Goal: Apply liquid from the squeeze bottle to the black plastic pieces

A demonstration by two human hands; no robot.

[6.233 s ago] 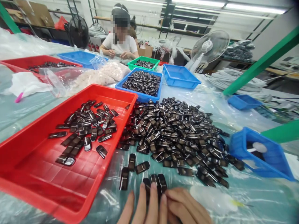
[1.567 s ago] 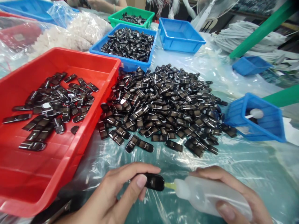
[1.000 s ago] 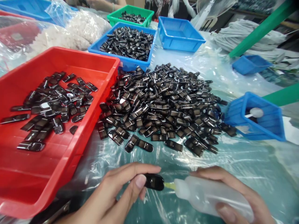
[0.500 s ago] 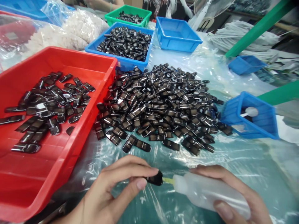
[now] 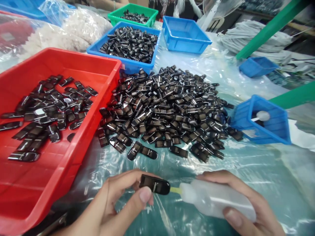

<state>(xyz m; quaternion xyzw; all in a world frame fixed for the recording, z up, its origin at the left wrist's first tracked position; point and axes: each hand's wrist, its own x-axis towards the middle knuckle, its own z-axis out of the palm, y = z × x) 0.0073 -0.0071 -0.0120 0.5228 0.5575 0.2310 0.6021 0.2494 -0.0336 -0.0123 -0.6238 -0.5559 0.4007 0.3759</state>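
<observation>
Between thumb and fingers, my left hand pinches a small dark translucent plastic casing with a rounded end. My right hand is wrapped round a translucent white squeeze bottle lying nearly level. The bottle's thin yellowish nozzle points left and meets the rounded end of the casing; whether it goes inside cannot be made out. Behind both hands lies a large heap of similar dark casings on the plastic-covered table.
At the left stands a red tray holding more casings. Behind the heap are a blue bin full of casings, a green bin and another blue bin. A small blue box with a white-headed item stands right, beside green bars.
The casing has turned in my left fingers, so its long flat face now shows. My forefinger has moved off its top. The bottle has shifted slightly left.
</observation>
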